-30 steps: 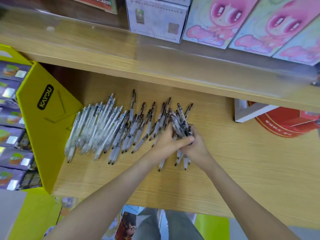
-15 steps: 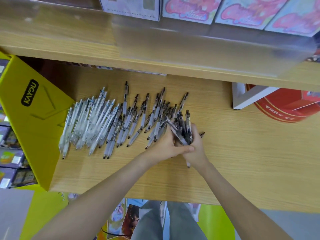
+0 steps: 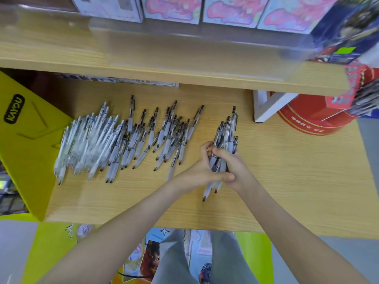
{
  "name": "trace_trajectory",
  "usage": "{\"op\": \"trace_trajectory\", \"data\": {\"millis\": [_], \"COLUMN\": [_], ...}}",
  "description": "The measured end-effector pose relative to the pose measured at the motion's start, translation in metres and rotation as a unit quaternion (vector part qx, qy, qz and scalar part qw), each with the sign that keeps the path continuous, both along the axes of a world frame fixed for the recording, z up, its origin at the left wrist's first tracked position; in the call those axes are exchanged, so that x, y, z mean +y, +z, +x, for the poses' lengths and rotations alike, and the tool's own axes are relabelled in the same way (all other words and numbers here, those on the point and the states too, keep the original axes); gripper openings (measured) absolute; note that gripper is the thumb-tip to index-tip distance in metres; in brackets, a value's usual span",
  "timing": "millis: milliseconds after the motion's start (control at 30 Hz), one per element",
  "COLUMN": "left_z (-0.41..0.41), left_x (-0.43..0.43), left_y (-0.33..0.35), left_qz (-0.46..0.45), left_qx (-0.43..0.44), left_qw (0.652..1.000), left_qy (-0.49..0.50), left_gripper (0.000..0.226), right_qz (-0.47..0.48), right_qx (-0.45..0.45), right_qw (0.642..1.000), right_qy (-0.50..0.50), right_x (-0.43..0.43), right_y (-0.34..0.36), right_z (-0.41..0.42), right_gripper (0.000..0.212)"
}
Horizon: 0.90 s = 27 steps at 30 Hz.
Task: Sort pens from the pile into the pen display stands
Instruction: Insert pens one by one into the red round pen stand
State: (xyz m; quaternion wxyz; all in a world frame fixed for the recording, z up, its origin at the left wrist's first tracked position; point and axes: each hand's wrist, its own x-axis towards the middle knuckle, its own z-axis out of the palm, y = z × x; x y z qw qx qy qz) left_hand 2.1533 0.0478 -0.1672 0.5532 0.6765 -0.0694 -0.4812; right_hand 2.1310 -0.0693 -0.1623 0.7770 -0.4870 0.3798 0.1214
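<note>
Gripping bundle of pens (image 3: 225, 136) with both hands: left hand (image 3: 200, 171) curled round its left side, right hand (image 3: 235, 167) wrapped round its right. Bundle's long axis runs away from me, clickers far, tips near, over desk (image 3: 297, 181). Loose pile (image 3: 123, 140) lies to left of hands, same axis. I judge red stand (image 3: 311, 119) at far right likely target; right hand nearer it.

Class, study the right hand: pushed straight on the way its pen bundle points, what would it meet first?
Probably nothing near: ahead of the right hand and its pen bundle lies bare lower shelf, left of the white frame. Beyond, the upper shelf hides the back.
</note>
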Motion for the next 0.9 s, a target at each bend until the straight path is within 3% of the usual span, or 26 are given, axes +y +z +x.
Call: {"op": "trace_trajectory", "data": {"millis": [167, 300, 433, 600, 733, 833, 900], "left_z": [-0.016, -0.032, -0.048, -0.060, -0.065, -0.069, -0.071], "left_x": [-0.043, -0.085, -0.132, -0.156, -0.156, -0.156, -0.156], "left_y": [-0.001, 0.003, 0.004, 0.008, 0.013, 0.015, 0.015], "left_qz": [0.065, 0.090, 0.124, 0.065, 0.047, 0.046, 0.049], "left_qx": [-0.016, -0.031, -0.068, -0.020, -0.012, -0.014, -0.009], "left_qw": [0.998, 0.993, 0.975, 0.974, 0.977, 0.978, 0.981], "left_qy": [-0.007, 0.071, 0.173, 0.216, 0.207, 0.203, 0.185], "left_gripper": [0.113, 0.078, 0.056, 0.059, 0.051, 0.045, 0.047], "right_qz": [0.020, 0.009, -0.006, -0.057, -0.126, -0.167, -0.210], "right_qx": [0.013, 0.017, 0.015, 0.014, 0.041, 0.031, 0.010], "right_qw": [0.996, 0.988, 0.975, 0.944, 0.902, 0.882, 0.854], "right_qy": [0.084, 0.151, 0.222, 0.325, 0.411, 0.440, 0.475], "right_x": [-0.043, -0.087, -0.127, -0.156, -0.165, -0.169, -0.174], "right_y": [-0.008, -0.011, -0.011, -0.011, -0.005, 0.001, 0.008], "right_z": [-0.015, -0.021, -0.021, -0.022, -0.024, -0.027, -0.032], "right_gripper": [0.031, 0.024, 0.020, 0.044, 0.107, 0.109, 0.121]}}
